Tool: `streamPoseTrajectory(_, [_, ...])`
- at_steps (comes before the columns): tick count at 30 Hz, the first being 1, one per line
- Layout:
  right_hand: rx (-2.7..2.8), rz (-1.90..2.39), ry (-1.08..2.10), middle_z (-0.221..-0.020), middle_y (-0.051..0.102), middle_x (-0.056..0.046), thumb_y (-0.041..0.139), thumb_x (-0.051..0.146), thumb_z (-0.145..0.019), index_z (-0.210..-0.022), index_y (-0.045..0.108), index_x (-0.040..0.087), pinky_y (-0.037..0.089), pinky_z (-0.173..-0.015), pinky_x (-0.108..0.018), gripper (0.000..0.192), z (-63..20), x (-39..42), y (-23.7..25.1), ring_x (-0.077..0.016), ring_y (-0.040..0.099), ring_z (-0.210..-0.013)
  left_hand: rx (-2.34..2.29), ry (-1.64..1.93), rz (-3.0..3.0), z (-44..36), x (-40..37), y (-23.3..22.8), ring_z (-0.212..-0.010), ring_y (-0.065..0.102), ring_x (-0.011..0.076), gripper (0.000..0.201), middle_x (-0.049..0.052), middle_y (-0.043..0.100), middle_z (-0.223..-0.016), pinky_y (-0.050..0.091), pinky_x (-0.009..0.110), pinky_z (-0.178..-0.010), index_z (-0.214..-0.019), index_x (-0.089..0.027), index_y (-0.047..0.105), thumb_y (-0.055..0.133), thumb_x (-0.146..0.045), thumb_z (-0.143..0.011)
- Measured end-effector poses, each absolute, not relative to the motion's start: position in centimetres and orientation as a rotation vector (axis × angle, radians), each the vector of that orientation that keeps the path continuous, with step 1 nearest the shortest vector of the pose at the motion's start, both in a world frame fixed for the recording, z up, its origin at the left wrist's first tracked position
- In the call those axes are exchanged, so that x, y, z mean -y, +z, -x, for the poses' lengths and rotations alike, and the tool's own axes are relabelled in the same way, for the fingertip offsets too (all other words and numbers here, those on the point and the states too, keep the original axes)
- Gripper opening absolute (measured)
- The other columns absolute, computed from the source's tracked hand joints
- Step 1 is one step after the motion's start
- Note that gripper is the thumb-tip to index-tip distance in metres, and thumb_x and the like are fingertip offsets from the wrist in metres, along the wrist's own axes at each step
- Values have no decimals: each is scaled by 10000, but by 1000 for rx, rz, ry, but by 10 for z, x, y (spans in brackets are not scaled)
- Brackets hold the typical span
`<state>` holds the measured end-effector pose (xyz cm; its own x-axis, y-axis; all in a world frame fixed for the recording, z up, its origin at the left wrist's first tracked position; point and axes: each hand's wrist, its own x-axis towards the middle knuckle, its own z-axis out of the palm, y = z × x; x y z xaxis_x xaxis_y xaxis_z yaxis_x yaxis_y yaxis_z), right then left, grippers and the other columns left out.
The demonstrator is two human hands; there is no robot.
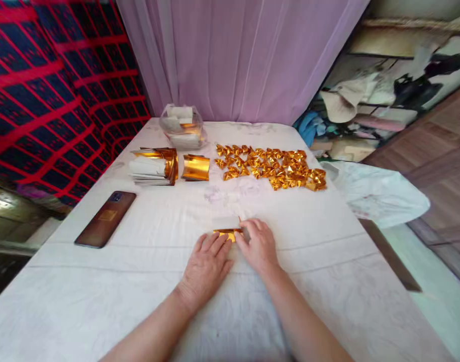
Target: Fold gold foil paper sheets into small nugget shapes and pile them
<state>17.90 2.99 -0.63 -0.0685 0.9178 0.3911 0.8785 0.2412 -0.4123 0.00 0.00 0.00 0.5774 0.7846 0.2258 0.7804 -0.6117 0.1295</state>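
Observation:
A small sheet of gold foil paper [225, 227], white on its back, lies on the white cloth-covered table [139, 281] in front of me. My left hand [207, 264] presses flat on its near left edge. My right hand [257, 245] pinches the sheet's right side, fingers bent over it. Part of the sheet is hidden under both hands.
Several folded gold paper pieces [271, 168] lie spread at the far centre-right. Stacks of gold sheets [156, 165] and a curled gold sheet [195, 167] sit far left, a clear plastic bag [182, 126] behind them. A phone [105, 219] lies at left. Purple curtain behind.

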Motion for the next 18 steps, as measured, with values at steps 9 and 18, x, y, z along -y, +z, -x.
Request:
streamPoseTrajectory(9, [1909,1642,125,-862,631,-51,527,206,-871,-881,583,198,408,-793,-334,58,-181,-30,-9,-217,554,-845,-1381,398,-2772,1,-1,4,-1258,509,265,390,72,594,-1349,353,487,-1078,-1295,-206,565,433,-378,-970])
streamPoseTrajectory(18, [1912,1564,163,-933,652,-49,530,176,-880,-838,664,215,420,-836,-324,146,-182,-31,-9,-202,567,-903,-1385,425,-2770,2,-1,1,-1264,494,262,391,65,590,-1354,342,482,-1072,-1296,-208,567,435,-377,-969])
